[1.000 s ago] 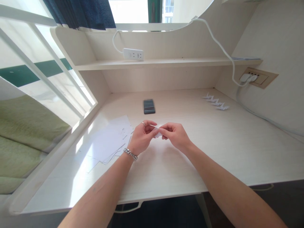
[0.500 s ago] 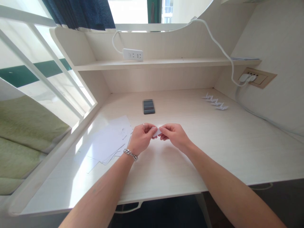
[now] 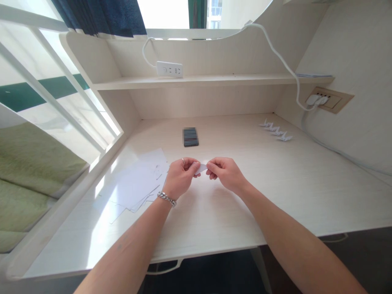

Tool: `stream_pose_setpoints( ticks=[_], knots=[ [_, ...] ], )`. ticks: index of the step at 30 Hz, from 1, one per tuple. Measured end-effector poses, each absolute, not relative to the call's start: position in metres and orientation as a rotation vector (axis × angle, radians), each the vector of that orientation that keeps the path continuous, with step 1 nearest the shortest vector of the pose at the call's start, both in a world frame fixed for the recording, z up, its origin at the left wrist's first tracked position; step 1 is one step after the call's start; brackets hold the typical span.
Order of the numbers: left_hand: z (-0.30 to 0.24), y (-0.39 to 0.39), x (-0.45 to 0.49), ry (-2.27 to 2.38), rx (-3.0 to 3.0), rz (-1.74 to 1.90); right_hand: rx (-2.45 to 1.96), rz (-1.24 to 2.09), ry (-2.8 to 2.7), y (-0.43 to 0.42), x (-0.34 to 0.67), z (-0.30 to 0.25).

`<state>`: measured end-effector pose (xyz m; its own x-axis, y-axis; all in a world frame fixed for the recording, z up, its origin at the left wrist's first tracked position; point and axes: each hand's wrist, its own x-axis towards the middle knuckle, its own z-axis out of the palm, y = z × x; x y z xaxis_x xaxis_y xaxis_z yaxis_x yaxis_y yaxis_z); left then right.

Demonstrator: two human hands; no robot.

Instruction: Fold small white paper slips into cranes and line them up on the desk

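Note:
Both of my hands meet over the middle of the pale desk (image 3: pixel 275 192), pinching a small folded piece of white paper (image 3: pixel 201 168) between them. My left hand (image 3: pixel 179 178), with a ring and a chain bracelet, grips its left end with curled fingers. The right end is held by the fingertips of my right hand (image 3: pixel 225 174). Most of the paper is hidden by my fingers. A loose pile of white paper sheets (image 3: pixel 134 185) lies just left of my left hand.
A dark phone (image 3: pixel 190 136) lies beyond my hands. Several small white folded paper cranes (image 3: pixel 275 131) sit at the back right. A power strip (image 3: pixel 169 69) rests on the shelf, its cable running to a wall socket (image 3: pixel 327 99). A bed lies left.
My hands have stayed together on the folded paper, with my fingers shifting slightly along it. The view has drifted a little to the right.

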<state>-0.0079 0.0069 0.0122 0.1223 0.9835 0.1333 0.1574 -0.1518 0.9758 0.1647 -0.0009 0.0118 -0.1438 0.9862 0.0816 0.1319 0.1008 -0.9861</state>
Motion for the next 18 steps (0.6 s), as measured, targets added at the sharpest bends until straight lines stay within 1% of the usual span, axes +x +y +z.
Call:
stream_pose_setpoints(
  ticks=[4,12,18],
  knots=[
    [0.0128,0.0085,-0.0102,1.205,1.496,1.173,-1.154,1.273,-1.346,0.0016,0.1672,0.0137],
    [0.0136,0.0079,-0.008,1.191,1.48,1.166,-1.169,1.063,-1.57,0.0017,0.1668,0.0042],
    [0.0127,0.0083,-0.0088,1.206,1.502,1.179,-1.152,1.194,-1.462,0.0027,0.1673,0.0061]
  ],
)
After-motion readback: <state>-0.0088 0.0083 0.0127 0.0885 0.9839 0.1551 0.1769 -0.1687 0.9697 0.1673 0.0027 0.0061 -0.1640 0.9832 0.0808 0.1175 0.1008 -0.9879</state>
